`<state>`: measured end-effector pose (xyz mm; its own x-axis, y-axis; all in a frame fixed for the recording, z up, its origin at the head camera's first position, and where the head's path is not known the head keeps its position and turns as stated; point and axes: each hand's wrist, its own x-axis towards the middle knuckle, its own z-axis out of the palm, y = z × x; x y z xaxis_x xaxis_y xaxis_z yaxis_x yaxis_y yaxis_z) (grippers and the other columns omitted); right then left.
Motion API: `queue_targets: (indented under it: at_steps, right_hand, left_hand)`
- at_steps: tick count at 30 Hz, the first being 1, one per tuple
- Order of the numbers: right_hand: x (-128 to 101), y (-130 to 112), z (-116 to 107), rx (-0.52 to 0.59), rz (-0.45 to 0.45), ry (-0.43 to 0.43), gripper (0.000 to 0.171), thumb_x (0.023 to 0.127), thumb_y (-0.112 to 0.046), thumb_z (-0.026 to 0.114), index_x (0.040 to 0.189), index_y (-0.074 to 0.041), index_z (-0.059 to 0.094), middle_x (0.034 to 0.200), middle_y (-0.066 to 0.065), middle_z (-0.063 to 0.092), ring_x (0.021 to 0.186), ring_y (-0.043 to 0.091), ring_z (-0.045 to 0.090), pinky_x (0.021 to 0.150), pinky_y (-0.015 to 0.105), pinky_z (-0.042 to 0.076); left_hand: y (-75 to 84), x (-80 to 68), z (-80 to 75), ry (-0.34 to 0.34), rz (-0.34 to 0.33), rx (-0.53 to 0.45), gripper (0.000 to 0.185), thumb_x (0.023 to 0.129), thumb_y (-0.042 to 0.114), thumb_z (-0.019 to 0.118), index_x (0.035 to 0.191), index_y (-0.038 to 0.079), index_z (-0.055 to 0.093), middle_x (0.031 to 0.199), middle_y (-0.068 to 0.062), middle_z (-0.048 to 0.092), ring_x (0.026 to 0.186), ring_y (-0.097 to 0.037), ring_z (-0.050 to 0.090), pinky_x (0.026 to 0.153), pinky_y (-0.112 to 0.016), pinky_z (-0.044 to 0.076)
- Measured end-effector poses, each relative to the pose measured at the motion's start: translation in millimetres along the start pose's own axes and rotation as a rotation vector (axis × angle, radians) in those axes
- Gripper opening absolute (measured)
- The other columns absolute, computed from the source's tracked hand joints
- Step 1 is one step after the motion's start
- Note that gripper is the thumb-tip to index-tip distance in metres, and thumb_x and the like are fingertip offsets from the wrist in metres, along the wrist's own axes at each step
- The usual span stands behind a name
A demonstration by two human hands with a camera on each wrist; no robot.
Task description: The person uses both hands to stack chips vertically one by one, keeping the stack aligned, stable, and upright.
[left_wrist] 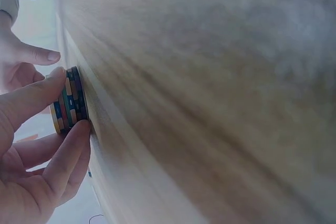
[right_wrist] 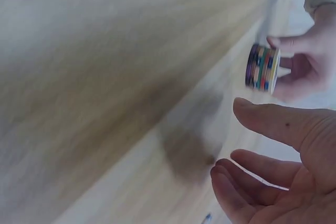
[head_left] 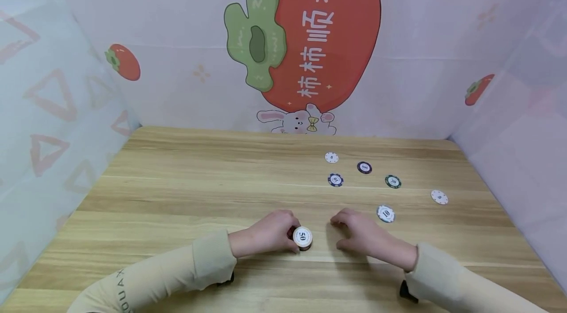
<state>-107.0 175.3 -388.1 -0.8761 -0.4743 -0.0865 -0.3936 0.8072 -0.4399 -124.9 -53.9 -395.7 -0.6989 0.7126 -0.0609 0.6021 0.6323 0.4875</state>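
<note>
Near the front edge of the wooden bench point(head_left: 186, 195), about midway along it, the left hand point(head_left: 266, 234) grips a short stack of chips point(head_left: 302, 237) that stands on the wood, its top chip white with a number on it. In the left wrist view the thumb and fingers point(left_wrist: 71, 153) are curled round the striped rim of the stack point(left_wrist: 68, 107), which sits flat on the surface. The right hand point(head_left: 361, 235) rests on the bench just to the right of the stack, apart from it, holding nothing; in the right wrist view its fingers point(right_wrist: 239, 190) are loosely curled and spread, with the stack point(right_wrist: 262, 68) a little way off in the other hand. Toward the right half of the bench, loose chips lie singly: a white chip marked 10 point(head_left: 386, 213) just beyond the right hand, a white chip point(head_left: 439, 197) close to the right edge, a green chip point(head_left: 393, 181), a dark blue chip point(head_left: 335, 179), a purple chip point(head_left: 364, 167) and a small white chip point(head_left: 331, 157) nearest the back edge. Both arms wear pale beige sleeves point(head_left: 177, 268). A printed wall point(head_left: 177, 32) with a large red fruit design stands behind the bench.
</note>
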Motion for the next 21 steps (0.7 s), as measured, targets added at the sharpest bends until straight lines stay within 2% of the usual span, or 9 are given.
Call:
queue_targets:
  at_steps: [3,10,21]
  right_hand:
    - [-2.9,6.5,-5.9,0.002,0.023,0.017,0.038,0.068,-0.007,0.073,0.104,0.000,0.062,0.103,0.010,0.061,0.097,0.026,0.058,0.084,0.041,0.046]
    - [-7.1,24.4,-18.4,-0.046,0.002,0.139,0.033,0.071,-0.004,0.072,0.102,0.001,0.063,0.105,0.016,0.062,0.099,0.033,0.057,0.085,0.046,0.045]
    - [-15.4,51.1,-30.2,-0.036,0.084,0.110,0.038,0.071,-0.004,0.071,0.105,0.008,0.060,0.108,0.023,0.058,0.099,0.039,0.054,0.084,0.050,0.044]
  left_hand:
    - [1.2,-0.5,-0.6,-0.001,-0.002,0.010,0.026,0.062,0.023,0.082,0.075,0.012,0.063,0.067,0.008,0.047,0.064,-0.004,0.039,0.059,-0.017,0.034]
    - [5.7,-0.6,-0.7,-0.026,-0.025,0.028,0.032,0.062,0.021,0.083,0.085,0.009,0.065,0.078,0.006,0.051,0.070,-0.004,0.046,0.066,-0.018,0.041]
    - [8.8,-0.5,-0.5,-0.013,-0.020,0.050,0.033,0.061,0.021,0.082,0.087,0.009,0.065,0.080,0.006,0.053,0.073,-0.005,0.048,0.070,-0.020,0.041]
